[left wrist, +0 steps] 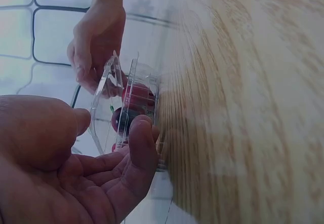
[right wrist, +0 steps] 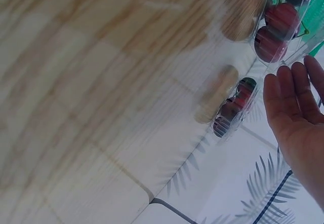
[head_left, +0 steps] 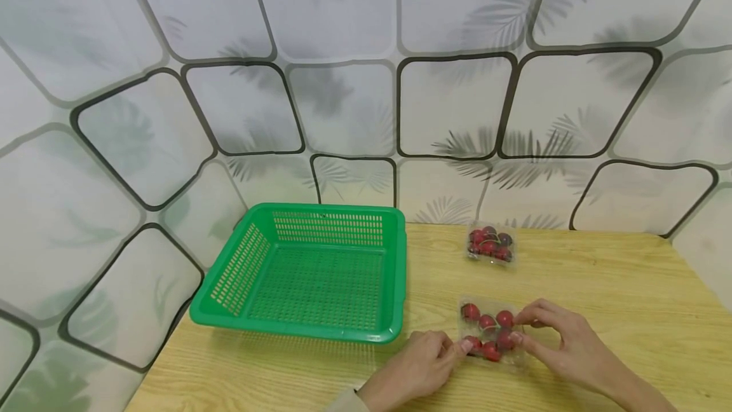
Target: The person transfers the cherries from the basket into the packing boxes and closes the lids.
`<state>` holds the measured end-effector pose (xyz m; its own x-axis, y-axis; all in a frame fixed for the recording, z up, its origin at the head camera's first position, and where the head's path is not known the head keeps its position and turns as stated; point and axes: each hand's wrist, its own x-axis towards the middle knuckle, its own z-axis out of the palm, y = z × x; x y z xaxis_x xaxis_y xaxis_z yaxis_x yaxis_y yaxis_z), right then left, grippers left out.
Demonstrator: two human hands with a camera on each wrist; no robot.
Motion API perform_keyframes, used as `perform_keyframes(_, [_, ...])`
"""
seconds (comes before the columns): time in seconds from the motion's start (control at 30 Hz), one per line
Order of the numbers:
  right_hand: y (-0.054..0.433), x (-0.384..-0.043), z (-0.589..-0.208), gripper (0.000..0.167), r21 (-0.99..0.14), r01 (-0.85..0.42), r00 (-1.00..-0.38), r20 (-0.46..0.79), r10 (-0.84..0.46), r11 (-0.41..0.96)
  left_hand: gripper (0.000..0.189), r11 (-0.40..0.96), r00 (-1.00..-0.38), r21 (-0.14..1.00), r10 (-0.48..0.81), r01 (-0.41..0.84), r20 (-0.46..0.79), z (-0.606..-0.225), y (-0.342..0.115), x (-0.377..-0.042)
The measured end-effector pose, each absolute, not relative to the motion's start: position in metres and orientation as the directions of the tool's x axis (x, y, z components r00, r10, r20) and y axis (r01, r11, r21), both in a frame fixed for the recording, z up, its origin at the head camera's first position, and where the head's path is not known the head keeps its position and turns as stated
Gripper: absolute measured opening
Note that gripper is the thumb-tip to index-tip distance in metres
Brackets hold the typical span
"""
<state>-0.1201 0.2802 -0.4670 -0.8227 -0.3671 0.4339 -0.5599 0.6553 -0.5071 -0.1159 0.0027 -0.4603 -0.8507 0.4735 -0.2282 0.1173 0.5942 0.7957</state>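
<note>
A clear plastic clamshell box of red cherries (head_left: pixel 488 323) lies on the table between both hands. Its lid (left wrist: pixel 104 100) stands a little raised over the cherries in the left wrist view. My left hand (head_left: pixel 420 364) grips the box at its near left corner, with the thumb by the lid and a fingertip against the base. At the opposite side, my right hand (head_left: pixel 572 345) has thumb and forefinger at the right edge. Its fingers (right wrist: pixel 286 89) stretch out nearly straight by the lid in the right wrist view.
A second clear box of cherries (head_left: pixel 490 244) sits farther back on the wooden table (head_left: pixel 617 285). To the left stands a green plastic basket (head_left: pixel 297 336) with slotted walls, nothing inside it. A patterned wall covering (head_left: pixel 354 107) rises behind the table.
</note>
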Motion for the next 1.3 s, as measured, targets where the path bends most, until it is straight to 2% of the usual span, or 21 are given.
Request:
perform_keyframes(0.1, [0.28,-0.12,-0.468,0.029,-0.524,-0.543,-0.835,0.417,-0.359,0.656,0.053,0.584,-0.853,0.804,0.473,0.114,-0.222,-0.462,0.002,-0.116])
perform_keyframes(0.27, [0.284,-0.119,-0.469,0.024,-0.614,-0.462,-0.887,0.33,-0.324,0.64,0.031,0.532,-0.854,0.846,0.455,0.033,-0.253,-0.463,0.003,-0.116])
perform_keyframes(0.43, [0.291,-0.118,-0.464,0.009,-0.726,-0.217,-0.969,0.078,-0.235,0.652,0.018,0.47,-0.853,0.882,0.446,-0.034,-0.27,-0.465,0.003,-0.116])
perform_keyframes(0.5, [0.294,-0.119,-0.461,0.013,-0.745,-0.113,-0.975,-0.044,-0.218,0.657,0.017,0.462,-0.854,0.886,0.443,-0.044,-0.273,-0.465,0.003,-0.116])
perform_keyframes(0.67, [0.304,-0.123,-0.459,0.028,-0.78,0.07,-0.925,-0.285,-0.253,0.622,0.017,0.466,-0.857,0.884,0.438,-0.043,-0.272,-0.465,0.004,-0.116])
perform_keyframes(0.83, [0.309,-0.127,-0.464,0.03,-0.804,0.164,-0.854,-0.406,-0.326,0.572,0.018,0.43,-0.838,0.899,0.457,-0.084,-0.297,-0.465,0.004,-0.118])
perform_keyframes(1.0, [0.312,-0.126,-0.469,0.032,-0.841,0.216,-0.806,-0.44,-0.396,0.496,0.017,0.375,-0.808,0.909,0.47,-0.18,-0.354,-0.467,0.006,-0.12])
perform_keyframes(1.3, [0.31,-0.122,-0.471,0.031,-0.887,0.278,-0.725,-0.446,-0.525,0.369,0.014,0.315,-0.79,0.897,0.441,-0.309,-0.426,-0.471,0.012,-0.122])
